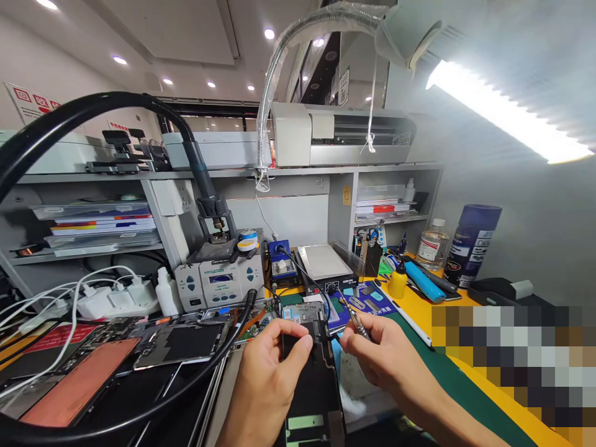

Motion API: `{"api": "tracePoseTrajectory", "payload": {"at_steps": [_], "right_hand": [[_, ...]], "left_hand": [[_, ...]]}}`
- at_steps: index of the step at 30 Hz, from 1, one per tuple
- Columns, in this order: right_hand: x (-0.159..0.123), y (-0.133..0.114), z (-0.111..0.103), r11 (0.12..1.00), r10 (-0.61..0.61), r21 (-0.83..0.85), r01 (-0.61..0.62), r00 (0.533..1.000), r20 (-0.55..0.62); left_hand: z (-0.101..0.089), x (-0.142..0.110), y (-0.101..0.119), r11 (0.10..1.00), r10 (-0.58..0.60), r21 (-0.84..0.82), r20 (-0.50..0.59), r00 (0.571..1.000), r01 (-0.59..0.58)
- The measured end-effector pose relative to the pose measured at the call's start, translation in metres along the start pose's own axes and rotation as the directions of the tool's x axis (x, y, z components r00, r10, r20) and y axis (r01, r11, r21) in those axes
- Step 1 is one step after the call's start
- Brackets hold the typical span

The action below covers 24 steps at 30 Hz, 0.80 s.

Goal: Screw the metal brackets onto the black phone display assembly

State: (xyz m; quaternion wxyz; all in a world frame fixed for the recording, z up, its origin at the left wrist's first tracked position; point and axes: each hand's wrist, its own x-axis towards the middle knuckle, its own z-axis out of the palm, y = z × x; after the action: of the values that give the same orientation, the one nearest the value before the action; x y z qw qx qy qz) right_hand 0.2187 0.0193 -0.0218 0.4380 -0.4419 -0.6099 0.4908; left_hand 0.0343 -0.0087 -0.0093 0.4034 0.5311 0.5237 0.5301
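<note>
The opened black smartphone with its back cover off (311, 366) sits low in the head view, at about 6 o'clock, standing lengthwise away from the person over the dark green bench mat (433, 366). Its exposed inside is mostly a flat black plate, with a grey metal shield and a small blue-and-white part at the far end, and two pale green strips near the close end. The left hand (266, 366) is curled round the phone's left edge, thumb lying across the upper part of the black plate — a closed hold on the phone. The right hand (379, 354), at 4 o'clock of the phone and just beside its top right corner, is pinched shut on a slim metal-tipped screwdriver (356, 320) whose shaft slants up to 11 o'clock. At 10 o'clock of the phone stands a grey soldering station (218, 282) with a small display; its lettering is too small to read. Far off at 2 o'clock a dark blue spray can (472, 245) carries white print that cannot be made out — likewise the red-and-white wall signs (35, 102) at upper left.
</note>
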Motion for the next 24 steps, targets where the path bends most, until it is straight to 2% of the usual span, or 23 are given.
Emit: {"api": "tracePoseTrajectory", "payload": {"at_steps": [3,10,18,24], "right_hand": [[0.0005,0.0007,0.0002,0.999,0.021,0.044,-0.022,1.000,0.016],[-0.0002,-0.0044,0.0017,0.994,0.055,0.096,-0.058,0.998,0.037],[-0.0004,-0.0042,0.0012,0.991,0.067,0.112,-0.072,0.997,0.049],[-0.0010,-0.0053,0.0019,0.991,0.059,0.114,-0.065,0.997,0.053]], "left_hand": [[-0.0011,0.0021,-0.0035,0.999,0.019,0.038,0.002,1.000,-0.019],[-0.0024,0.0002,-0.0038,0.999,0.047,0.010,0.030,0.998,-0.048],[0.0010,-0.0024,-0.0011,0.999,0.030,0.023,-0.021,0.999,-0.029],[-0.0010,-0.0020,-0.0007,1.000,-0.012,0.010,0.018,1.000,0.012]]}}
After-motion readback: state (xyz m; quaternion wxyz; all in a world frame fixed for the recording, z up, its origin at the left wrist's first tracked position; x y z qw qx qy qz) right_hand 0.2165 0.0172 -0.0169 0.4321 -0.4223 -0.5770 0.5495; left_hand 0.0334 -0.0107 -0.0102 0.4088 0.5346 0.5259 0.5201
